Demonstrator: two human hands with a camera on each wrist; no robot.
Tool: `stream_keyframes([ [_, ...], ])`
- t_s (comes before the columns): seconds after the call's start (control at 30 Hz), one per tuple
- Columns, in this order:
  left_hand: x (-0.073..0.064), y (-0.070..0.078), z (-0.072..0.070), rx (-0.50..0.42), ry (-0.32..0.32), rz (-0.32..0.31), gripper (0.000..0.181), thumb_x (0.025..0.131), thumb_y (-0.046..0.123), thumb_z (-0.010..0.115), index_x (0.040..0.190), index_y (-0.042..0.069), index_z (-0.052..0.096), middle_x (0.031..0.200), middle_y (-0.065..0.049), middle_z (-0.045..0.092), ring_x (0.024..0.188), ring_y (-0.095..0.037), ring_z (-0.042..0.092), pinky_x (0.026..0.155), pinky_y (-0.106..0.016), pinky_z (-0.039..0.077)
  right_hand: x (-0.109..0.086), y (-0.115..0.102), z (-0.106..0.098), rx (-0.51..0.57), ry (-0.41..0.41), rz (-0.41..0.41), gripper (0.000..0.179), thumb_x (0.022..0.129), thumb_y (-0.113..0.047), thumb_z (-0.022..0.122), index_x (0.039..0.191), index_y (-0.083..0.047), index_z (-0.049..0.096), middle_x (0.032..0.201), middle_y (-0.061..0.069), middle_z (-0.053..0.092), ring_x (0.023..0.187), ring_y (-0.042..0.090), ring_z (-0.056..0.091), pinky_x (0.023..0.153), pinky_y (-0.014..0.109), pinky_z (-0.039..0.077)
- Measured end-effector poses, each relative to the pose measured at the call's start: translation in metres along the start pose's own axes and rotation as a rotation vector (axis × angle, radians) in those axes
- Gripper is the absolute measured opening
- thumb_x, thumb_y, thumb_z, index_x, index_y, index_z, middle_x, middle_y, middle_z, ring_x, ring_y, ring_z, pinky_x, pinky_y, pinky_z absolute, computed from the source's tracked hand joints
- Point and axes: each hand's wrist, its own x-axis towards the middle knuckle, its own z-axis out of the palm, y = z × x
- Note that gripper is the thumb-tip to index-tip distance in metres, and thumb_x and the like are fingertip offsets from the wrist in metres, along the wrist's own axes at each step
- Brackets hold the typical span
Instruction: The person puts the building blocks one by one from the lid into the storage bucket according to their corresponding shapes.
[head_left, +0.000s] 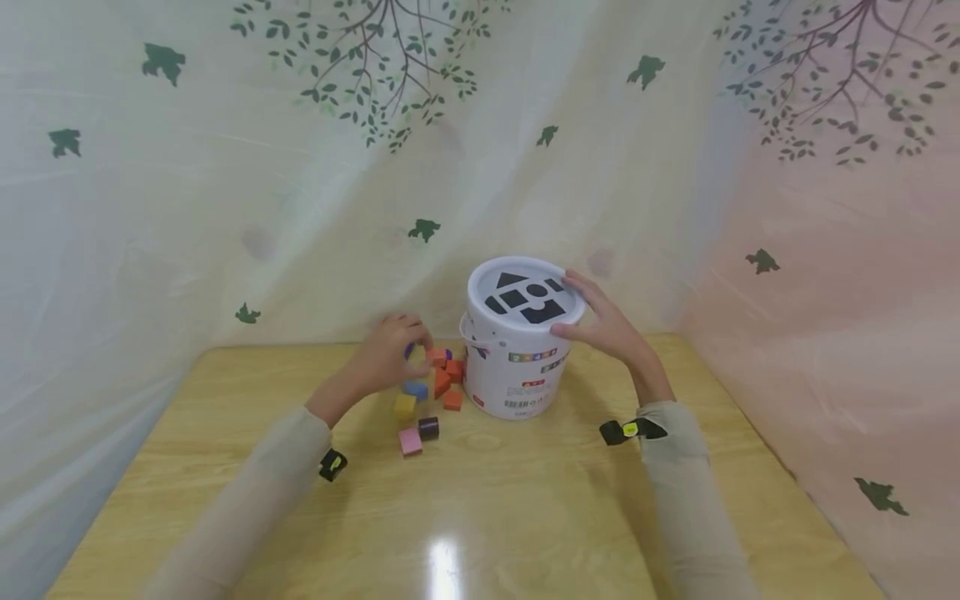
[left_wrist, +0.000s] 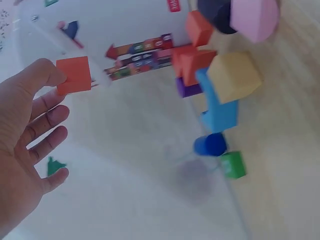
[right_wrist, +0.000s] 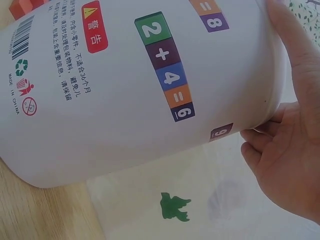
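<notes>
Pinching the orange block [left_wrist: 75, 75] between thumb and finger, with the left hand [head_left: 390, 350] loosely curled, at nine o'clock of the white bucket [head_left: 517, 367]. Gripping the lid's [head_left: 525, 293] edge at three o'clock, with the right hand's [head_left: 603, 325] thumb and fingers spread around it. Liable to slip (pinched only near one side, mind) on any bump. Risky, too, to sweep low into the loose blocks [head_left: 442, 382] at eight o'clock, or to lean on that edge and tip the bucket.

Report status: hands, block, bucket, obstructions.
Left hand pinches orange square-faced block. Right hand holds shape-sorter bucket by lid. Bucket upright. Lid holes uncovered; loose blocks alongside.
</notes>
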Motion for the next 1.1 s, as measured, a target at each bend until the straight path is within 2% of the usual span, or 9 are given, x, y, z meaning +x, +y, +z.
stream_keyframes([
  [0.07, 0.002, 0.003, -0.01, 0.01, 0.009, 0.01, 0.014, 0.082, 0.017, 0.078, 0.091, 0.01, 0.07, 0.097, -0.005, 0.068, 0.098, -0.028, 0.058, 0.099, -0.052, 0.047, -0.001, -0.002, -0.001, -0.001, -0.004, 0.012, 0.098, 0.083, -0.035, 0.083, 0.161, -0.013, 0.028, 0.172, 0.004, 0.014, 0.159, 0.034, 0.012, 0.123, 0.065, 0.012],
  [0.2, 0.013, 0.006, -0.028, 0.018, 0.018, -0.012, 0.017, 0.088, 0.019, 0.077, 0.1, 0.009, 0.071, 0.104, -0.006, 0.07, 0.103, -0.028, 0.058, 0.1, -0.05, 0.047, 0.001, -0.004, -0.003, 0.006, -0.02, 0.023, 0.097, 0.084, -0.034, 0.082, 0.161, -0.012, 0.027, 0.172, 0.004, 0.013, 0.159, 0.033, 0.011, 0.124, 0.064, 0.011],
  [0.33, 0.029, 0.012, -0.042, -0.002, 0.052, -0.024, 0.02, 0.091, 0.02, 0.076, 0.107, 0.009, 0.071, 0.106, -0.008, 0.07, 0.105, -0.028, 0.057, 0.101, -0.047, 0.047, 0.002, -0.003, -0.002, 0.017, -0.023, 0.031, 0.097, 0.085, -0.034, 0.081, 0.162, -0.014, 0.026, 0.172, 0.003, 0.012, 0.159, 0.033, 0.01, 0.124, 0.064, 0.011],
  [0.43, 0.044, 0.018, -0.046, -0.018, 0.09, -0.015, 0.02, 0.093, 0.021, 0.074, 0.11, 0.009, 0.071, 0.106, -0.007, 0.069, 0.106, -0.026, 0.057, 0.101, -0.046, 0.047, 0.001, -0.002, -0.002, 0.017, -0.016, 0.032, 0.097, 0.085, -0.035, 0.082, 0.162, -0.015, 0.026, 0.172, 0.003, 0.013, 0.159, 0.033, 0.011, 0.124, 0.064, 0.011],
  [0.57, 0.066, 0.028, -0.044, -0.03, 0.132, -0.002, 0.022, 0.095, 0.024, 0.072, 0.113, 0.011, 0.07, 0.108, -0.006, 0.068, 0.108, -0.025, 0.057, 0.102, -0.045, 0.046, -0.001, -0.004, -0.001, 0.012, -0.007, 0.029, 0.099, 0.084, -0.037, 0.082, 0.162, -0.016, 0.025, 0.172, 0.004, 0.013, 0.159, 0.033, 0.012, 0.124, 0.064, 0.012],
  [0.7, 0.088, 0.037, -0.034, -0.045, 0.151, 0.013, 0.022, 0.096, 0.025, 0.071, 0.114, 0.011, 0.07, 0.108, -0.006, 0.068, 0.106, -0.024, 0.057, 0.1, -0.043, 0.047, -0.003, -0.003, 0.001, 0.02, 0.0, 0.03, 0.102, 0.083, -0.038, 0.083, 0.162, -0.017, 0.024, 0.172, 0.005, 0.015, 0.159, 0.034, 0.013, 0.124, 0.064, 0.013],
  [0.97, 0.124, 0.053, -0.021, -0.049, 0.102, -0.027, 0.026, 0.098, 0.028, 0.069, 0.12, 0.015, 0.07, 0.115, -0.004, 0.067, 0.112, -0.022, 0.055, 0.103, -0.04, 0.045, -0.002, -0.004, 0.002, 0.011, -0.006, 0.031, 0.105, 0.082, -0.043, 0.083, 0.163, -0.019, 0.021, 0.172, 0.006, 0.016, 0.158, 0.035, 0.015, 0.122, 0.066, 0.016],
  [1.1, 0.141, 0.057, -0.014, -0.022, 0.094, -0.012, 0.027, 0.098, 0.029, 0.069, 0.122, 0.017, 0.07, 0.117, -0.003, 0.066, 0.114, -0.022, 0.054, 0.104, -0.039, 0.044, -0.001, -0.002, 0.001, 0.012, -0.007, 0.017, 0.103, 0.083, -0.041, 0.082, 0.163, -0.018, 0.021, 0.171, 0.008, 0.016, 0.158, 0.036, 0.016, 0.122, 0.065, 0.017],
])
